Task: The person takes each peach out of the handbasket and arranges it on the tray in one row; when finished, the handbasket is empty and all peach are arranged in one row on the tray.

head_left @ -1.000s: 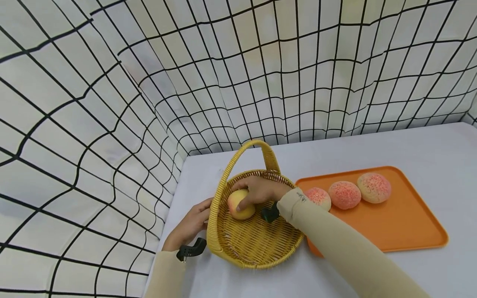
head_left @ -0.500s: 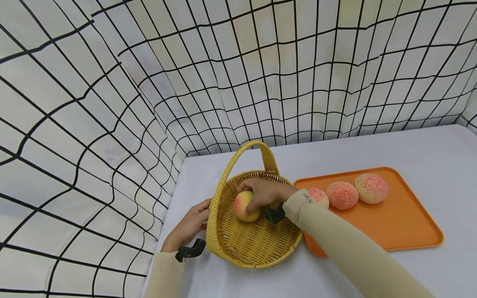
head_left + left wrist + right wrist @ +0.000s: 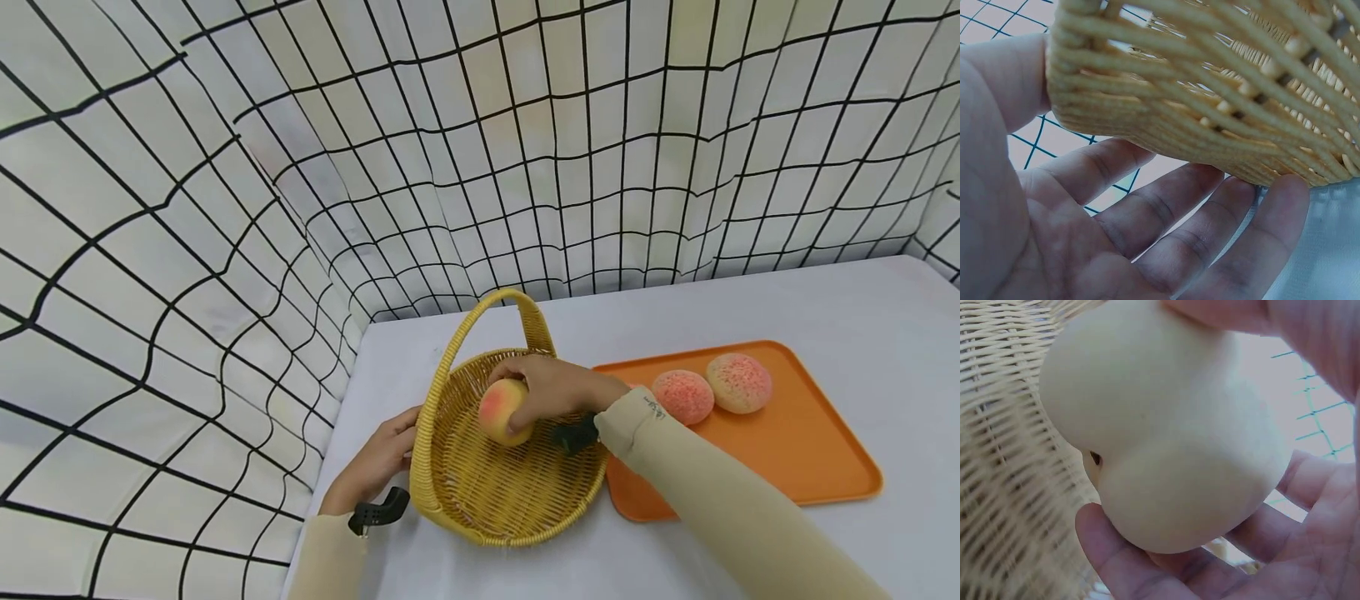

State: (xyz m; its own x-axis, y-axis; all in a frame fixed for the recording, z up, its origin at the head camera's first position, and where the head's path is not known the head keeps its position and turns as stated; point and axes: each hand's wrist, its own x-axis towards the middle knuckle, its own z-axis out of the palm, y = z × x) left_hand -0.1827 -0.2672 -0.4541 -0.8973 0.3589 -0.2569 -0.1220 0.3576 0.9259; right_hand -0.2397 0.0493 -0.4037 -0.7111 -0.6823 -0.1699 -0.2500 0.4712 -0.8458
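Observation:
My right hand (image 3: pixel 547 387) grips a yellow peach (image 3: pixel 504 412) with a red blush, inside a yellow wicker basket (image 3: pixel 517 536) with a tall handle. In the right wrist view the peach (image 3: pixel 1166 437) shows a pale, creased end with a small dark hole; thumb and fingers lie around it. Part of the basket bottom under my hand is hidden. My left hand (image 3: pixel 380 458) touches the basket's outer left side. In the left wrist view its fairly straight fingers (image 3: pixel 1197 244) lie against the woven wall (image 3: pixel 1185 106), with the thumb at the wall's edge.
To the right, an orange tray (image 3: pixel 795 450) holds round, pink-speckled pieces (image 3: pixel 738 383); my right sleeve (image 3: pixel 720 492) covers most of one. A white cloth (image 3: pixel 847 308) covers the table. Behind and to the left rise white curtains with a black grid (image 3: pixel 555 167).
My right hand has moved the peach to the right within the basket, turning its blush toward the left. The sleeve now hides more of the leftmost pink piece. My left hand stays at the basket.

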